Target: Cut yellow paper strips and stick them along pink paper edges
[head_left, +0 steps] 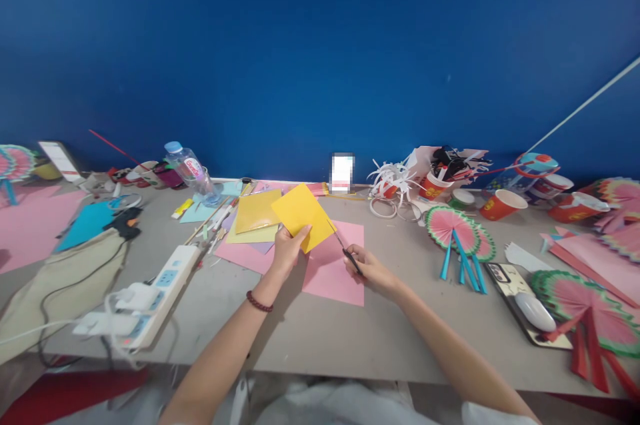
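Note:
My left hand [289, 250] pinches a square of yellow paper [303, 212] near its lower corner, thumb on top. The sheet is tilted like a diamond and held above the table. In my right hand [371, 270] is a pair of black-handled scissors [353, 261], its blades reaching the yellow paper's right corner. Whether the blades are apart there is too small to tell. Beneath both hands lies a pink sheet [340, 272] on the table. Left of the yellow square, a gold sheet [259, 210] rests on a pile of coloured papers.
On the left stand a power strip [170, 288] with plugged-in chargers and a leaning plastic bottle [193, 172]. Paper fans [456, 233], a phone [523, 302] with a white mouse [535, 311] on it, and paper cups [503, 204] occupy the right. A blue wall [320, 65] rises behind the table.

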`<action>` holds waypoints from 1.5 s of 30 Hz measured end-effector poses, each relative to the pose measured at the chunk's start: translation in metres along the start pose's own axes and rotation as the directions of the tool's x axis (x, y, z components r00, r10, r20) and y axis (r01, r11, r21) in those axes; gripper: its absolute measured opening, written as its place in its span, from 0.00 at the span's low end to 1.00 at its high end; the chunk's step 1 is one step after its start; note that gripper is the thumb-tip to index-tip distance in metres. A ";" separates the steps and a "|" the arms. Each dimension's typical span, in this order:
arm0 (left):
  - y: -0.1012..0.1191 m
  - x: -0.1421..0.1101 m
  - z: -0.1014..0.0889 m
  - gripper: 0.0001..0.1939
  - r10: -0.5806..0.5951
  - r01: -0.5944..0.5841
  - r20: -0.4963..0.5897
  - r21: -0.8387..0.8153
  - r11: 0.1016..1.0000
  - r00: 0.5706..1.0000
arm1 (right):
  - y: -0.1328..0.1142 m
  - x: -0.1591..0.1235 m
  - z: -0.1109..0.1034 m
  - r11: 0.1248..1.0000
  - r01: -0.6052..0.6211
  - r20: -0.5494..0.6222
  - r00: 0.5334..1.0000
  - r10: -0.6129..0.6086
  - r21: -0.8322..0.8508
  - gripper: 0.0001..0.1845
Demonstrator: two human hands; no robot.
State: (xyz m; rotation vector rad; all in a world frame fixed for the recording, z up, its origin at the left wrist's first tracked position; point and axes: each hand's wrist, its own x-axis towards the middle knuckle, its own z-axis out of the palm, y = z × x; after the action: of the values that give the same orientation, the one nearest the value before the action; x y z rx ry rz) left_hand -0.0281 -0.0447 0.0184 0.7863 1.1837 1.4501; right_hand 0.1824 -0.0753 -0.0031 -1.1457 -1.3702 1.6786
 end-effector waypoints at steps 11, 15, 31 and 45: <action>-0.008 0.002 -0.002 0.20 0.112 -0.116 0.041 0.128 0.985 0.993 | 0.004 0.004 -0.002 0.999 -0.004 0.078 0.997 0.001 0.033 0.21; -0.012 0.003 -0.003 0.20 0.104 -0.112 0.071 0.122 0.986 0.992 | 0.008 0.005 -0.003 1.000 -0.006 0.064 0.998 0.005 0.016 0.22; -0.007 0.000 -0.002 0.21 0.075 -0.081 0.047 0.152 0.985 0.996 | 0.004 0.004 -0.002 1.000 -0.004 0.045 0.999 0.004 0.008 0.23; -0.003 -0.001 0.000 0.20 0.060 -0.064 0.036 0.112 0.992 0.998 | 0.005 0.005 -0.001 0.999 0.016 0.049 0.999 -0.017 0.030 0.22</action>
State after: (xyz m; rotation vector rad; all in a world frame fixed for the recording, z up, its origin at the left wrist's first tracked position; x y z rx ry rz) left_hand -0.0274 -0.0457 0.0153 0.9289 1.2345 1.4247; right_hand 0.1819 -0.0716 -0.0089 -1.0802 -1.3763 1.7198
